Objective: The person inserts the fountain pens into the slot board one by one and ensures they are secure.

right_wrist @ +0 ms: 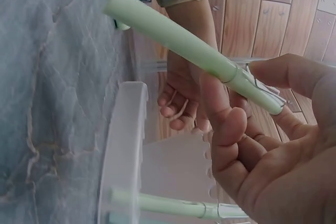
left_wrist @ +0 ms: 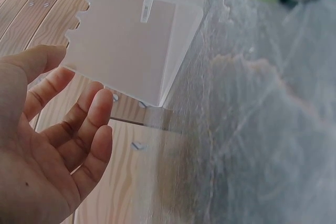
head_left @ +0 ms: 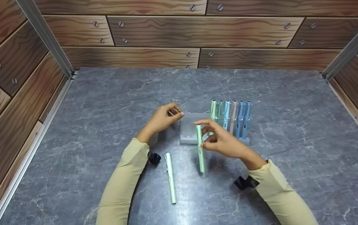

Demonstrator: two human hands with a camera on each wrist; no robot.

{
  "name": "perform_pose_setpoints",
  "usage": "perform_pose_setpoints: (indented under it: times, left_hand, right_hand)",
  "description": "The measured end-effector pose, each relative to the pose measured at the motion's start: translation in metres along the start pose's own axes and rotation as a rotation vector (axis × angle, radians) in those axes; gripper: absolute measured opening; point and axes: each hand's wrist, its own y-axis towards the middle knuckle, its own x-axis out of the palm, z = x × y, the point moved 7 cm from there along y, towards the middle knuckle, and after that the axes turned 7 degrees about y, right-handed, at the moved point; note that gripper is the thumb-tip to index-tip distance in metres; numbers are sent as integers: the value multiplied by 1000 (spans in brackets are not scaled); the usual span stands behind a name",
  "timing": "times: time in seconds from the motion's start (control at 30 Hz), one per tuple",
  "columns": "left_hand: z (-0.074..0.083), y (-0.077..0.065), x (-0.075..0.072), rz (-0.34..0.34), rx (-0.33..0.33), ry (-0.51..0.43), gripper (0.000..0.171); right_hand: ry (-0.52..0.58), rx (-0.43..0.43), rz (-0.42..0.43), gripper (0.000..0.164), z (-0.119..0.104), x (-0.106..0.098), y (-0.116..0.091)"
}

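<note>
My right hand [head_left: 225, 142] holds a light green pen [head_left: 200, 153] between thumb and fingers, tilted in front of the stand. Its clip end lies by the fingers in the right wrist view. At the left back corner of the frosted clear pen stand [head_left: 191, 122], my left hand [head_left: 163, 118] pinches the edge with thumb and forefinger; the other fingers [left_wrist: 100, 108] curl loosely below. Another light green pen [head_left: 170, 179] lies on the table before the stand. Several pens lean in the stand's right part, among them a light green pen [head_left: 213, 107] and a light blue pen [head_left: 227, 109].
The grey marbled tabletop [head_left: 119, 90] surrounds the stand. Wood-patterned panels [head_left: 157, 31] close off the back and sides, with metal posts [head_left: 47, 40] at the corners. Dark wrist cameras [head_left: 246, 182] sit on both sleeves.
</note>
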Motion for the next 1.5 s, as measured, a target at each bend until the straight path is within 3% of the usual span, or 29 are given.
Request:
perform_pose_setpoints:
  times: [0.27, 0.73, 1.2, 1.5]
  left_hand:
    - [0, 0, 0, 4, -5, 0, 17]
    - [1, 0, -1, 9, 2, 13, 15]
    - [1, 0, -1, 3, -6, 19, 18]
    - [0, 0, -1, -3, -8, 8, 19]
  right_hand:
    - [17, -56, 70, 62, -6, -12, -1]
    - [-46, -93, 225, 61, -11, -31, 0]
    - [-123, -137, 395, 57, -13, -42, -1]
    - [-135, -218, 499, 54, -15, -45, -1]
